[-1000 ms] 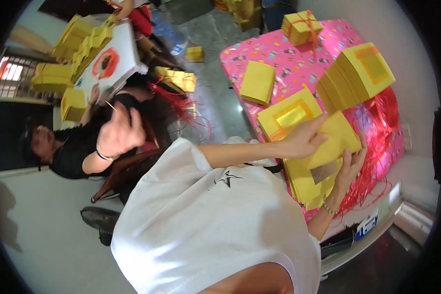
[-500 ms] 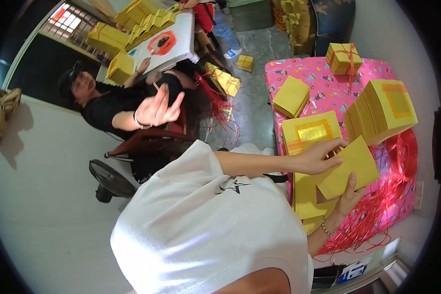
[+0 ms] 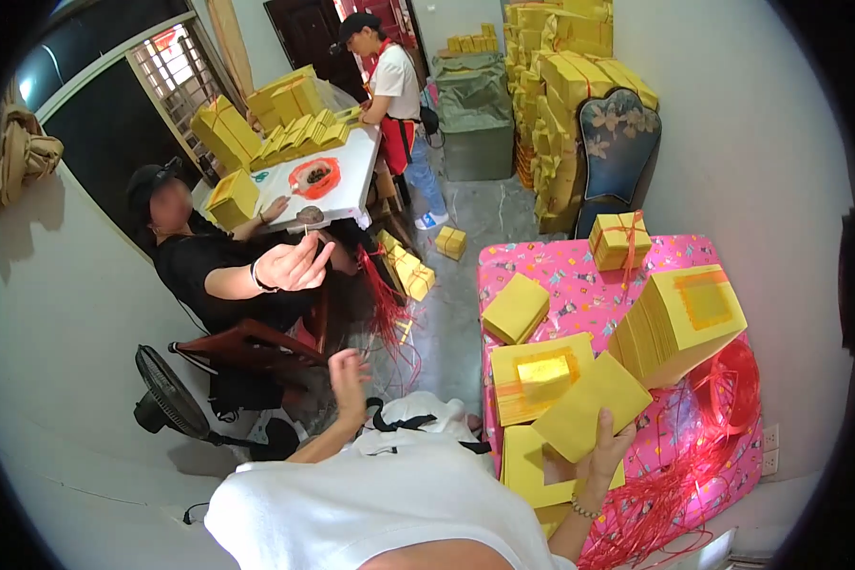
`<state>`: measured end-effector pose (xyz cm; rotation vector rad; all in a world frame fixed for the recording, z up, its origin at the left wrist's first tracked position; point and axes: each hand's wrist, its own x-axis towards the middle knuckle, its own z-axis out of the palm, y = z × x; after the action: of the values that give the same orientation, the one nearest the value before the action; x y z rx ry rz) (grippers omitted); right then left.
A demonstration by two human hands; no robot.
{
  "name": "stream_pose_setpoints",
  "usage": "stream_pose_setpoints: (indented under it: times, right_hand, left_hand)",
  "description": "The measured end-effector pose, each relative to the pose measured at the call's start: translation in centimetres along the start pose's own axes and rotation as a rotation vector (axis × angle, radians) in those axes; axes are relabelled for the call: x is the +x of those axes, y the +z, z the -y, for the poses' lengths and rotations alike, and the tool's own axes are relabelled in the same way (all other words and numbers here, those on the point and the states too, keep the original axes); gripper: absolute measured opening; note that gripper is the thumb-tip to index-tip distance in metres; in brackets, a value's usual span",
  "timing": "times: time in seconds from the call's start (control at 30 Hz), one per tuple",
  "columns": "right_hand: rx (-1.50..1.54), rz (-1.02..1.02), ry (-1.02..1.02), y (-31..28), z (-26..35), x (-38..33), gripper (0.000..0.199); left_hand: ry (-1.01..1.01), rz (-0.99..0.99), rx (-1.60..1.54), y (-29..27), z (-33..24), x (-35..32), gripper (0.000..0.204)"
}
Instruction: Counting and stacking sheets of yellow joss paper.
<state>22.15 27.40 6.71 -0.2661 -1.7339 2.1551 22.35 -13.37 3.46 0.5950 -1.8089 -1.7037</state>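
My right hand (image 3: 610, 454) grips a flat yellow paper bundle (image 3: 589, 404) from below, tilted over the near edge of the pink patterned table (image 3: 579, 285). Another yellow sheet (image 3: 527, 465) lies under it. My left hand (image 3: 350, 372) is raised off to the left, fingers apart and holding nothing, near a brown chair (image 3: 247, 347). Next to the held bundle sits a yellow stack with a gold square (image 3: 541, 375), and a tall pile of yellow sheets (image 3: 679, 323) stands to the right.
Red strings (image 3: 703, 446) heap on the table's right. A small yellow block (image 3: 515, 307) and a tied bundle (image 3: 619, 239) sit farther back. A seated person in black (image 3: 209, 266) lifts a hand (image 3: 294, 264). Another person (image 3: 394, 85) stands at a white table (image 3: 342, 180). A fan (image 3: 166, 404) stands on the floor.
My left hand has left the yellow bundle and swung out to the left, empty. My right hand keeps hold of the bundle. The view has turned toward the room's far end.
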Motion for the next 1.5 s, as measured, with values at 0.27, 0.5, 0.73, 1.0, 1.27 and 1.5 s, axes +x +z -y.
stream_pose_setpoints:
  times: [0.27,0.5,0.73,1.0,1.27,1.5]
  right_hand:
    - [-0.014,-0.130,0.008,0.8,-1.0,-0.1,0.031]
    - [-0.065,-0.032,0.024,0.7,-0.1,-0.1,0.028]
    - [-0.154,-0.101,-0.018,0.4,-1.1,-0.3,0.030]
    - [-0.247,-0.031,0.034,1.1,-1.9,0.0,0.027]
    - [-0.255,0.045,0.071,6.4,-0.9,0.9,0.021]
    - [-0.363,0.322,0.011,11.7,-1.7,4.3,0.025]
  left_hand:
    - [0.364,-0.867,0.215,-8.2,-1.6,15.5,0.064]
    - [0.533,-0.880,0.473,-6.0,-3.9,20.4,0.070]
    - [1.043,-0.373,1.027,-3.1,-3.8,19.2,0.081]
    - [0.862,-0.330,1.362,-2.2,-3.0,23.2,0.071]
    - [0.513,0.064,1.152,-0.3,-1.4,26.9,0.052]
    - [-0.146,0.966,-0.134,13.6,-0.6,11.5,0.030]
